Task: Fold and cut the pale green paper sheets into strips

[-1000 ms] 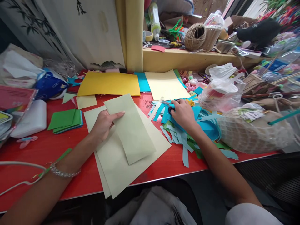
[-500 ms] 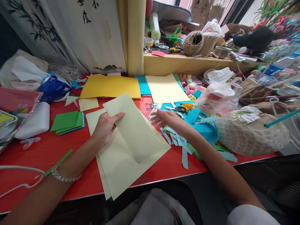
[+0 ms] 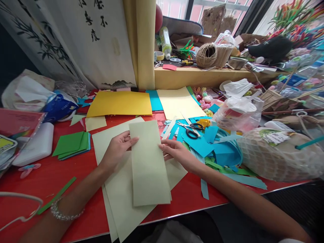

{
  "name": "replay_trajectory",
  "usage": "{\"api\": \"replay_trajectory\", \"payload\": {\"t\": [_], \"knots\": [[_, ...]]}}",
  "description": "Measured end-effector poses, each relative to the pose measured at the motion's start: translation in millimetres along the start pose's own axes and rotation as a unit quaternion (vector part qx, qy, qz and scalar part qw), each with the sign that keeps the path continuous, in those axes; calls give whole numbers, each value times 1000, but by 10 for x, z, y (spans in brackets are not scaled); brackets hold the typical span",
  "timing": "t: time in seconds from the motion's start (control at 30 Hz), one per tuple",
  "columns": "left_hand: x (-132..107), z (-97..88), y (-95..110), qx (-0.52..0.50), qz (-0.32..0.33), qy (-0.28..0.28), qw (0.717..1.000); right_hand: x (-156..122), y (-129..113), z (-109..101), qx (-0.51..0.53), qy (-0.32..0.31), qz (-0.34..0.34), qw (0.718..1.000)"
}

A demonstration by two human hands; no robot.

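A pale green sheet of paper, folded into a tall narrow rectangle, is held above the table. My left hand pinches its upper left edge, thumb on the front and fingers behind. My right hand is at the upper right edge, its thumb and fingertips closed on the paper's side; some fingers are partly hidden. Larger pale green sheets lie beneath on the red table, overhanging its front edge. Black-handled scissors lie on blue paper scraps beyond my right hand.
Green and blue squares are stacked at left. Yellow card and cream paper lie at the back. Blue and green strips crowd the right, beside a netted bundle. Twine sits on the cluttered ledge.
The folded paper has turned from slanted to nearly upright. My right hand has come from over the scraps to the paper's right edge. The scissors are now uncovered.
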State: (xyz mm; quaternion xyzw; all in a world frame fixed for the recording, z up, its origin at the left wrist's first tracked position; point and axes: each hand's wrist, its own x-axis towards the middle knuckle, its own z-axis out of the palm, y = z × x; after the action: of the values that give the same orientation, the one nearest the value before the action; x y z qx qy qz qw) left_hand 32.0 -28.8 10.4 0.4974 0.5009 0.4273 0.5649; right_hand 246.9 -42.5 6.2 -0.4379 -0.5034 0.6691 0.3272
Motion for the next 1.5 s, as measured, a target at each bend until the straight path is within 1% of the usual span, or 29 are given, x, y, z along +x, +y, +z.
{"api": "replay_trajectory", "payload": {"t": [0.1,0.23,0.3,0.33,0.4,0.47,0.53,0.6,0.63,0.67,0.7,0.73,0.77,0.83,0.87,0.9,0.93,1.03,1.07,1.1,1.13,1.17,1.2,1.23,1.27,1.33,1.4,1.47,1.5], "knots": [[-51,68,37,26,-24,-41,999,-9,0,-12,36,-10,-17,999],[-64,108,48,76,-14,-59,995,3,26,-46,50,16,-13,999],[-45,84,34,111,-3,-48,993,12,31,-64,50,26,-17,998],[-30,59,24,134,3,-31,990,16,31,-75,47,30,-19,998],[6,-15,6,201,23,33,979,27,30,-105,30,45,-29,998],[54,-110,-11,293,44,112,948,39,35,-142,12,62,-41,997],[108,-202,-27,390,76,170,902,50,48,-175,7,71,-57,996],[154,-257,-38,463,137,198,853,54,61,-191,12,66,-66,996],[165,-263,-38,480,177,211,833,53,64,-190,17,58,-66,996],[165,-254,-32,481,214,221,821,49,63,-184,22,47,-63,997],[152,-229,-21,468,237,223,821,42,59,-174,27,36,-57,997],[128,-192,-4,441,237,211,839,34,49,-159,33,25,-50,998],[93,-147,15,403,214,186,870,25,36,-143,37,17,-43,998],[8,-47,54,312,124,106,936,8,3,-109,37,6,-32,999],[-34,-2,69,271,84,74,956,1,-14,-95,27,1,-28,999],[-69,36,79,233,55,49,970,-4,-29,-83,13,-2,-25,1000],[-96,65,84,201,39,35,978,-6,-40,-76,-2,-7,-21,1000],[-124,98,84,122,22,10,992,1,-48,-90,-57,-13,-25,998],[-121,96,83,99,17,2,995,6,-49,-105,-80,-1,-45,996],[-116,92,83,79,13,-5,997,11,-56,-123,-112,23,-79,990],[-111,88,85,62,10,-13,998,16,-73,-140,-151,59,-124,979],[-109,85,87,48,7,-20,999,22,-105,-150,-196,102,-174,960],[-109,83,89,36,7,-24,999,29,-153,-150,-243,140,-220,934],[-111,83,90,28,9,-25,999,42,-216,-135,-289,167,-257,907],[-115,84,90,23,13,-27,999,64,-291,-104,-332,176,-280,883],[-119,82,81,18,30,-28,999,141,-453,9,-408,133,-300,852],[-108,65,63,19,50,-24,998,264,-589,164,-468,48,-312,825],[-78,32,38,14,68,-2,998,409,-666,315,-502,-14,-283,817],[-57,12,25,6,76,9,997,477,-683,378,-503,-22,-272,820]]}}
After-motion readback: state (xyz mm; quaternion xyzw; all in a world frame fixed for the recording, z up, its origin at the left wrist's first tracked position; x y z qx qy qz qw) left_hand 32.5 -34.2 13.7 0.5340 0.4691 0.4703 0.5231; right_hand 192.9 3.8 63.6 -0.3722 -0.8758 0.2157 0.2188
